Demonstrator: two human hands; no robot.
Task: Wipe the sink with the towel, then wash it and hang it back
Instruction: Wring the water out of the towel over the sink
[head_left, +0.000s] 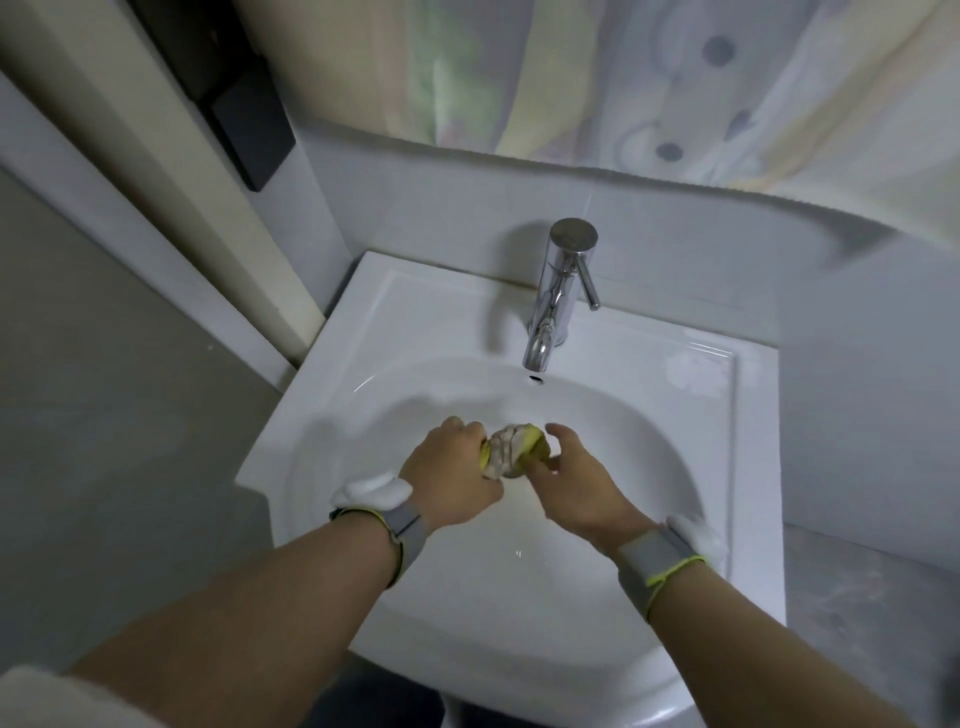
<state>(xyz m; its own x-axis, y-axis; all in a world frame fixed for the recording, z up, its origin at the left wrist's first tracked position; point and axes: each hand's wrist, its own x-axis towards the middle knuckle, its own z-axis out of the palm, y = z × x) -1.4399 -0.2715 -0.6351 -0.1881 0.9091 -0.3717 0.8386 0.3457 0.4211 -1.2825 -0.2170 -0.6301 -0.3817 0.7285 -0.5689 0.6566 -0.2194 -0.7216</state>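
Note:
A small yellow and grey towel (511, 449), bunched into a wad, is held over the middle of the white sink (613, 613) bowl. My left hand (449, 475) grips its left end with the fingers curled round it. My right hand (569, 480) is at the towel's right end, thumb and a finger pinching the cloth while the other fingers spread loosely. Both wrists wear grey bands with white pads. No water runs from the chrome tap (558, 291) behind the bowl.
A patterned curtain (675, 88) hangs above the ledge behind the sink. A cream door frame (208, 208) and a dark panel (249, 130) stand at the left. Grey wall surfaces flank the sink on both sides.

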